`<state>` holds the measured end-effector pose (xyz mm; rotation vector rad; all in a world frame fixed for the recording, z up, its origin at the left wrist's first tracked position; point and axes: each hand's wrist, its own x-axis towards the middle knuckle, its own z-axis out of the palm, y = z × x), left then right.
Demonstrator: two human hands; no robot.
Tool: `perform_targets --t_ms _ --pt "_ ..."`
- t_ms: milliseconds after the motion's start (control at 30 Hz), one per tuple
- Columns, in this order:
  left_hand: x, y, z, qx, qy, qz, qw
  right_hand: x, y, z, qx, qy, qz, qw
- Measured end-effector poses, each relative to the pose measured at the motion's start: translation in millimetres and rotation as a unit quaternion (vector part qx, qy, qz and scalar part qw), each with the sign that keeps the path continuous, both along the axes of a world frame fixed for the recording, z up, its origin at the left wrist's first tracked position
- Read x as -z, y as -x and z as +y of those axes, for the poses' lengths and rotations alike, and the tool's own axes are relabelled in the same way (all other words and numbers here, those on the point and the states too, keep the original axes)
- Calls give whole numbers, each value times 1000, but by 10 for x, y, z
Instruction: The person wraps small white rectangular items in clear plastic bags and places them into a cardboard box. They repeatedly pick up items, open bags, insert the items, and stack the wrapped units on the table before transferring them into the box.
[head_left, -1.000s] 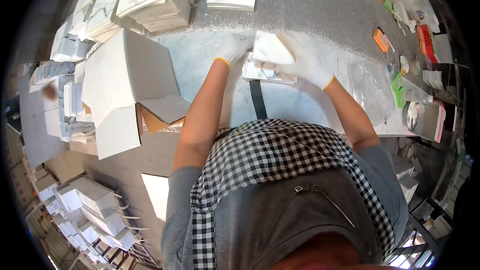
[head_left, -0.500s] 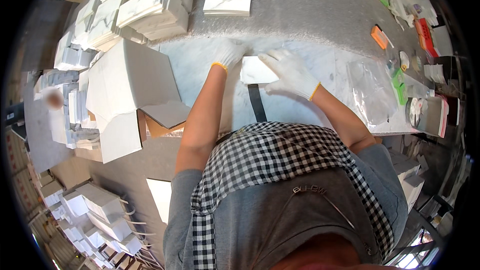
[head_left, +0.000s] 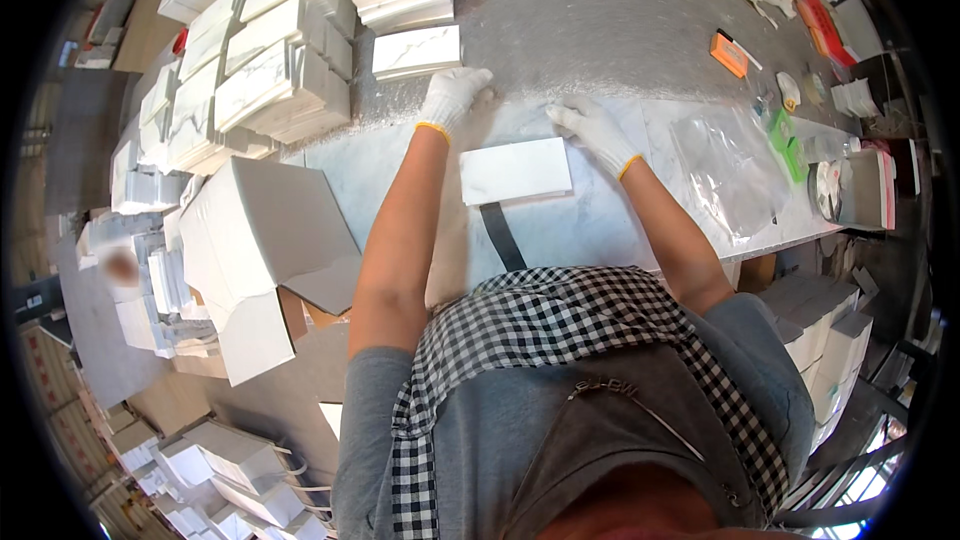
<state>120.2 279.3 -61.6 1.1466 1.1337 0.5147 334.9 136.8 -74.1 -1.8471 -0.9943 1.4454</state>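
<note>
A white marble-look tile, perhaps several stacked flush, lies on the pale marble work surface. A black strip runs out from under its near edge toward my apron. My left hand, in a white knit glove with a yellow cuff, is closed beyond the tile's far left corner. Beyond its far right corner, my right hand, gloved the same way, has its fingers bent together. Neither hand touches the tile. Whether anything small is inside the curled fingers is hidden.
Tile stacks stand at the far left, with a short pile near my left hand. An open white carton sits left. At right are a clear plastic bag, an orange tool and a green tool.
My right hand has let go of the tile and drawn back to the right. My left hand has moved farther away and closed. The tile now lies nearer to me, fully uncovered. The view has shifted.
</note>
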Motion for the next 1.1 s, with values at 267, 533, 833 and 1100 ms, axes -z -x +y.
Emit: perform_targets --t_ms 267,533,833,1100 --pt "-1074 -107 -7 -12 -94 -109 989 39 102 269 3 -73 304 950" --pt "-1669 261 -793 19 -240 -144 960 -792 47 163 -86 -234 348 904" --pt "-1510 952 -1888 323 -164 -149 920 -804 55 -938 -351 -272 299 845" --pt "-576 911 -2101 398 -99 14 912 -551 246 -1179 -469 -87 43 878"
